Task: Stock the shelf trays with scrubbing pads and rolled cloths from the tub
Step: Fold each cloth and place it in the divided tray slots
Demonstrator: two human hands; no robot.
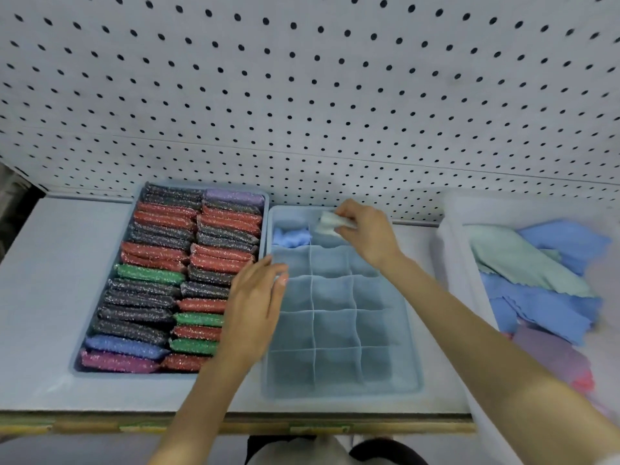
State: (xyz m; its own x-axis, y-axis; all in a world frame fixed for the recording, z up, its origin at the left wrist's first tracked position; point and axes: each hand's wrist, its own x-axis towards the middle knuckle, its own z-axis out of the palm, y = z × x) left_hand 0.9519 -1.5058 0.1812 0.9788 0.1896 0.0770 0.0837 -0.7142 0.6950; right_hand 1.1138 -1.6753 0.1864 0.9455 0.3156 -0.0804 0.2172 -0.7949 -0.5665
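Right hand (365, 229) pinches a rolled cloth (327, 223) over the divided tray's (342, 394) back row; left hand (255, 307), fingers (280, 280) straight, apparently steadies its rim; next, tuck it in.

Pad tray (134, 376) left on the shelf (50, 263), divided tray (335, 396) just right of it, tub (449, 256) at the right end, pegboard (302, 78) behind all.

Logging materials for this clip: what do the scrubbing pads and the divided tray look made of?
The scrubbing pads look like metallic-thread fabric, since they glitter with bright specks. The divided tray seems to be matte pale-blue plastic, with thin partitions and a rounded rim.
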